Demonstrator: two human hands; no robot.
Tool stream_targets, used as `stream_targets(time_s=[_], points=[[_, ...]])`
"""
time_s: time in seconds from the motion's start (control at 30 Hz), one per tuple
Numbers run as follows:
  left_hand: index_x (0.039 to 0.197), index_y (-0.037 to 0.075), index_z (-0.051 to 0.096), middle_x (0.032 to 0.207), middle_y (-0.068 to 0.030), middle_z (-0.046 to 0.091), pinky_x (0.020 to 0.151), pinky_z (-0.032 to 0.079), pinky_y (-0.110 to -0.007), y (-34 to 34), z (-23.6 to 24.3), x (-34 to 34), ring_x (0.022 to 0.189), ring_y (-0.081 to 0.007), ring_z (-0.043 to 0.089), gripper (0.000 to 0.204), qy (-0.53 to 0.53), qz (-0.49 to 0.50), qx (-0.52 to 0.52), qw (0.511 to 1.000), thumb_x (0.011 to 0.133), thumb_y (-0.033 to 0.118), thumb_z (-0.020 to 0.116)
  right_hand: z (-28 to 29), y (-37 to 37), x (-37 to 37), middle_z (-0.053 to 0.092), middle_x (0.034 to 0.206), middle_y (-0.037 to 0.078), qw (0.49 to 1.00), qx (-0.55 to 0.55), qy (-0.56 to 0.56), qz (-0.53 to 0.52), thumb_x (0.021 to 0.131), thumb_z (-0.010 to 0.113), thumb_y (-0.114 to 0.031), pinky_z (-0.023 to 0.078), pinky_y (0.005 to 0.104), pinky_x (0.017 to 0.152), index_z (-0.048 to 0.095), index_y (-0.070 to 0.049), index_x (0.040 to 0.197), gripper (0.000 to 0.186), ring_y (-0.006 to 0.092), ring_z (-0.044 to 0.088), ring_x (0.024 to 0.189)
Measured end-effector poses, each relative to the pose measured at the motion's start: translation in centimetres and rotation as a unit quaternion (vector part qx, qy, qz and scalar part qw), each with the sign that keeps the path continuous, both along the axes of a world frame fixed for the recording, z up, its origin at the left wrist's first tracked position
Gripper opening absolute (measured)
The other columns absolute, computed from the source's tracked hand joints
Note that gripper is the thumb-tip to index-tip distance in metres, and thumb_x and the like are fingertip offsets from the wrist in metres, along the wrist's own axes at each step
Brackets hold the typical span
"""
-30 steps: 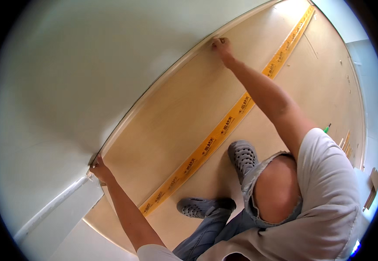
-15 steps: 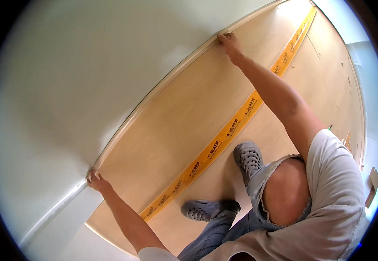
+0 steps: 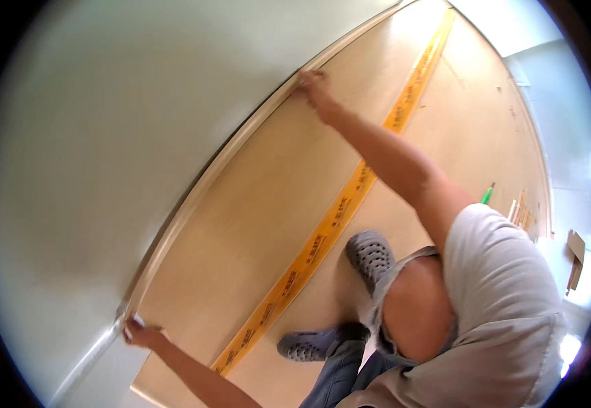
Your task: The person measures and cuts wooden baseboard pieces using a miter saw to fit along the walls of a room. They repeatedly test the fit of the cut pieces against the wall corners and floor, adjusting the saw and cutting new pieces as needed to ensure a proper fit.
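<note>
A long pale baseboard strip (image 3: 221,166) runs along the foot of the light wall (image 3: 119,122), where it meets the tan floor covering (image 3: 275,197). My left hand (image 3: 140,333) presses on the strip's near end at the lower left, fingers closed on its edge. My right hand (image 3: 314,85) reaches far out with the arm straight and presses the strip's far part against the wall. Both hands touch the same strip.
A yellow tape band (image 3: 329,224) with dark print crosses the floor covering diagonally. My two grey perforated clogs (image 3: 370,255) stand on the covering. A green-tipped tool (image 3: 487,195) and small pale pieces (image 3: 521,214) lie at the far right.
The view has tilted and the wall fills more of it. My right hand has slid along the strip nearer to me; my left hand stays on the strip's near end.
</note>
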State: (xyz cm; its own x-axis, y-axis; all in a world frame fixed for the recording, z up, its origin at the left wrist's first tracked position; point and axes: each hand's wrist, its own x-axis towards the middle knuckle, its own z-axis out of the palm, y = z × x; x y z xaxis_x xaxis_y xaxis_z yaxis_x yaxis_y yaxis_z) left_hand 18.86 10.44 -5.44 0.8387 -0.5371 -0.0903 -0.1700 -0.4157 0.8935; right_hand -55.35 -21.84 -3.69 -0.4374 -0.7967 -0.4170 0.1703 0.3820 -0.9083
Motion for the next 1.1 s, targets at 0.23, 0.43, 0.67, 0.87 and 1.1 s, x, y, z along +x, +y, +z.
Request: stream_targets(time_s=[0.23,0.43,0.67,0.87,1.1], points=[[0.125,-0.001,0.068,0.121,-0.0207,0.068,0.102,0.051,-0.04,0.5,-2.4,0.0,0.119,-0.0302,0.062,0.033,-0.357,-0.112,0.135,0.918,0.104,0.022,0.057,-1.3,0.0,-0.7,0.062,0.124,0.014,0.998,-0.001,-0.068,-0.011,0.093,0.075,-0.045,0.055,0.0408,0.082,0.046,-0.002,0.139,0.069,0.024,0.064,0.102],[0.112,-0.007,0.069,0.107,-0.0214,0.069,0.087,0.057,-0.038,0.1,-5.7,3.0,0.098,-0.0299,0.069,0.026,-0.108,-0.017,-0.04,0.993,0.098,0.013,0.061,-0.6,0.0,0.4,0.064,0.119,0.015,0.999,0.007,-0.011,-0.042,0.092,0.075,-0.041,0.056,0.039,0.078,0.035,0.001,0.149,0.081,0.0238,0.067,0.098],[0.115,-0.009,0.066,0.112,-0.0251,0.064,0.083,0.058,-0.04,-1.7,-4.1,-1.4,0.1,-0.0297,0.068,0.03,-0.193,-0.022,0.009,0.981,0.097,0.015,0.064,-1.3,-0.5,-1.9,0.07,0.107,0.014,0.999,0.029,0.03,-0.014,0.092,0.071,-0.05,0.049,0.0395,0.072,0.033,-0.001,0.15,0.085,0.0225,0.072,0.09],[0.13,-0.004,0.062,0.139,-0.0273,0.046,0.085,0.059,-0.042,-2.0,-3.0,-1.6,0.107,-0.0322,0.065,0.037,-0.108,0.034,0.045,0.993,0.101,0.02,0.062,1.3,-0.3,-1.7,0.069,0.104,0.017,0.993,0.057,0.045,0.096,0.095,0.071,-0.046,0.052,0.0347,0.06,0.038,0.007,0.143,0.079,0.0227,0.073,0.082],[0.135,0.002,0.058,0.138,-0.0213,0.05,0.092,0.056,-0.041,-1.0,-3.3,0.8,0.117,-0.0316,0.061,0.043,-0.363,-0.046,0.224,0.903,0.1,0.025,0.065,-1.7,-1.4,-0.2,0.065,0.101,0.017,0.997,-0.021,0.023,0.073,0.097,0.072,-0.041,0.059,0.0375,0.071,0.043,0.011,0.129,0.067,0.0216,0.068,0.08]])
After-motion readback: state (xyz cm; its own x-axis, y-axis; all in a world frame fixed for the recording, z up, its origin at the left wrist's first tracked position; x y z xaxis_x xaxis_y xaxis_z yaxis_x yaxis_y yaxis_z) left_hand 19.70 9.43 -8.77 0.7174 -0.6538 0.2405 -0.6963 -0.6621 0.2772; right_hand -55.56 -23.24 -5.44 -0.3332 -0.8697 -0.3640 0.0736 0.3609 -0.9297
